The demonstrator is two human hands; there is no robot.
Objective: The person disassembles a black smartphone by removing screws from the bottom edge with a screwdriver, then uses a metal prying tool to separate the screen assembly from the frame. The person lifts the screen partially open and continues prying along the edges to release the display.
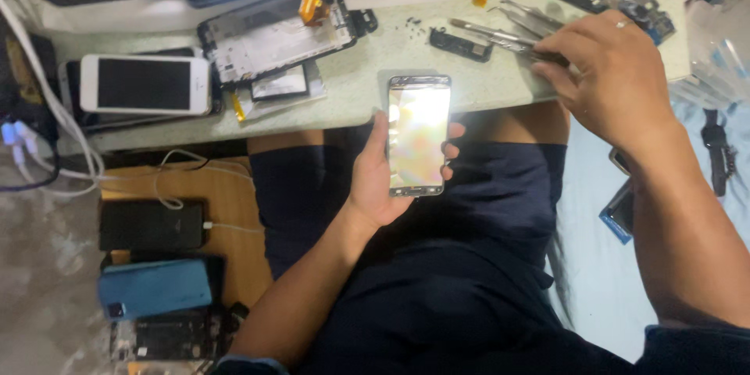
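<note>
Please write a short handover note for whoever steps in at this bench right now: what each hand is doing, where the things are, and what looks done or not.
Left hand: holds a phone upright over the lap, its front glaring with reflected light.
Right hand: fingertips on the metal tools lying on the bench top; whether one is gripped cannot be told.
On the bench: an opened phone frame, a white phone, a small black part, circuit boards.
Done: the held phone appears to be in one piece.
Left: no tool has yet met the held phone.
</note>
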